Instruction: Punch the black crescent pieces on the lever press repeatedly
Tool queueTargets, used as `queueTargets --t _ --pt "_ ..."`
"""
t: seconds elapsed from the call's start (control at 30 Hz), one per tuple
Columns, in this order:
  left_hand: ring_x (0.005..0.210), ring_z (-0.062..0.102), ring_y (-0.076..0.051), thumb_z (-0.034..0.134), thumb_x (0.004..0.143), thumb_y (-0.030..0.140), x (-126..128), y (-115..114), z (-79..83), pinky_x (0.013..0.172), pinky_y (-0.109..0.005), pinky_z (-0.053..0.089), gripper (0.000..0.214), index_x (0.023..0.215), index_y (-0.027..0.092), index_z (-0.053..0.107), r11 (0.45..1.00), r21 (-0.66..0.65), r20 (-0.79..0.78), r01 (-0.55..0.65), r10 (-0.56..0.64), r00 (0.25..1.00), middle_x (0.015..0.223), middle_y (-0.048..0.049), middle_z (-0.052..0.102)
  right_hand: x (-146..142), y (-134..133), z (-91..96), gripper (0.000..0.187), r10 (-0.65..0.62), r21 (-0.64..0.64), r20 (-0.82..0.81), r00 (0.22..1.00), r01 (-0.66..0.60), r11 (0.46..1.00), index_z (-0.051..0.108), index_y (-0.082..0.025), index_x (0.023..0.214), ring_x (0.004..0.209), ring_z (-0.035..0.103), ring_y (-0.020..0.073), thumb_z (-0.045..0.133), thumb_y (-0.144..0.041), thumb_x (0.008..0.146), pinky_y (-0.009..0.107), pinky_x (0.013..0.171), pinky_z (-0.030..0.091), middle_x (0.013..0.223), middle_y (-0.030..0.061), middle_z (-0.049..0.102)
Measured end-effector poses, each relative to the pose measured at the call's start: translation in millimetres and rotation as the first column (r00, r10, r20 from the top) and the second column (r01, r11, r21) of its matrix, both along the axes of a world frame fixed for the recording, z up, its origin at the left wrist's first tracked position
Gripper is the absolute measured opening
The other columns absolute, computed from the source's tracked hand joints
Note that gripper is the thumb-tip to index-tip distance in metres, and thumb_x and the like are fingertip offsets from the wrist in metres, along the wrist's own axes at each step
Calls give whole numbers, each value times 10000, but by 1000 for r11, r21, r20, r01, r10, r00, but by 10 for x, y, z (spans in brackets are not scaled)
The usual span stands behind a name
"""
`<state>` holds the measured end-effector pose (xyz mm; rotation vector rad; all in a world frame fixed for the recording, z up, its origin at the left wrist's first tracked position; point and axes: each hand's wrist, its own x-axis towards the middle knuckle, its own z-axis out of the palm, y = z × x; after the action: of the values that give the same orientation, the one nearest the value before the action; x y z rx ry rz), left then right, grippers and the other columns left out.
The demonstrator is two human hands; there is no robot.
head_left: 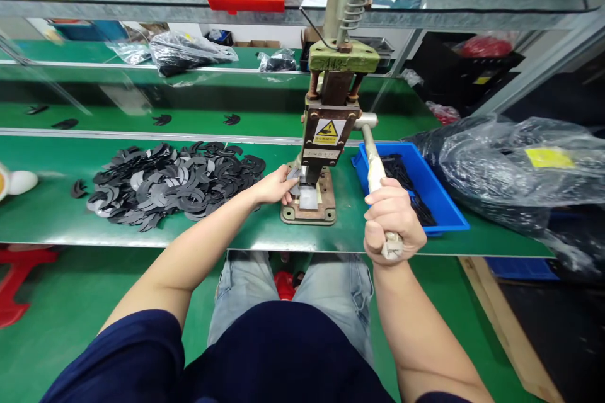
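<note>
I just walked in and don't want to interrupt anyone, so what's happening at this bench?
A person is working at a hand press on a green table. The left hand holds a grey curved piece at the base of the press, while the right hand grips the lever. A loose pile of similar pieces lies to the left, and a blue bin with dark pieces inside stands to the right.

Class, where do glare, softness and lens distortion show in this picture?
Head view: glints streak the plastic bag; head view: the warning label on the press has print too soft to read clearly; head view: the left sleeve looks stretched.
</note>
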<state>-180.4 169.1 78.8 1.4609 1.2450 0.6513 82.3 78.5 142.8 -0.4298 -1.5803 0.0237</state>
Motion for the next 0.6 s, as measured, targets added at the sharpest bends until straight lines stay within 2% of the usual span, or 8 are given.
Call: queueTargets --t 0.1,0.23,0.43,0.6 --pt "470 646 -144 702 1021 378 68 109 -69 464 -193 481 302 1069 193 469 999 -39 58 9 -6 998 592 15 657 9 -4 -6 184 1 -4 7 1000 -1 1000 552 -231 708 789 685 189 680 -226 840 586 1036 554 671 -38 626" --pt "427 595 -118 720 1010 351 101 202 -120 439 -180 453 268 1025 176 517 997 -79 65 4 2 998 572 12 640 6 -2 -15 188 -10 -8 3 1000 10 1000 545 -239 710 779 687 188 676 -245 844 578 1032 562 666 -45 622" --pt "443 607 -120 696 1021 311 171 245 -92 442 -173 464 215 1062 173 536 993 -120 31 11 -8 999 575 17 624 -31 4 -20 203 -9 0 -37 999 9 1000 538 -237 696 761 682 179 667 -263 851 575 1019 562 651 -52 615" --pt "404 564 -118 713 995 302 211 293 -53 429 -170 439 236 1154 187 581 979 -205 -20 4 -9 1000 526 45 571 -43 7 -19 215 -16 -2 -51 999 16 1000 521 -237 689 757 682 169 671 -260 842 562 1008 570 642 -61 615"
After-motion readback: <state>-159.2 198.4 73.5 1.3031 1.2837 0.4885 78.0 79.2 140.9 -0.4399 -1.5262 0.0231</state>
